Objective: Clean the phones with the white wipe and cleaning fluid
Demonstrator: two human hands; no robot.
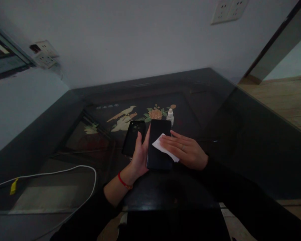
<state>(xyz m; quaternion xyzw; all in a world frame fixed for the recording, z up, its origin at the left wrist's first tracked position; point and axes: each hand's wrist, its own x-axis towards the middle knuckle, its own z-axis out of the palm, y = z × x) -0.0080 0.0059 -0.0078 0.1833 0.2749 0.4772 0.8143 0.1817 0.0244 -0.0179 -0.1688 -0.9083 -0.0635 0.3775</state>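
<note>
A dark smartphone (157, 157) is held up over the table, its flat black face toward me. My left hand (140, 155) grips it along the left edge, thumb raised at the side. Against the phone's face my right hand (187, 149) presses a white wipe (167, 151), fingers laid flat over the cloth. Just left of the phone lies a black phone case (131, 140), partly hidden by my left hand. Behind the phone's upper right corner stands a small clear bottle (170, 116) with a white cap.
The dark glossy table (240, 144) carries a bird-and-flower picture (122, 117). A white cable (57, 172) with a yellow tag (14, 186) curves across the near left. Wall sockets (229, 10) are at the upper right, others (45, 55) at the left.
</note>
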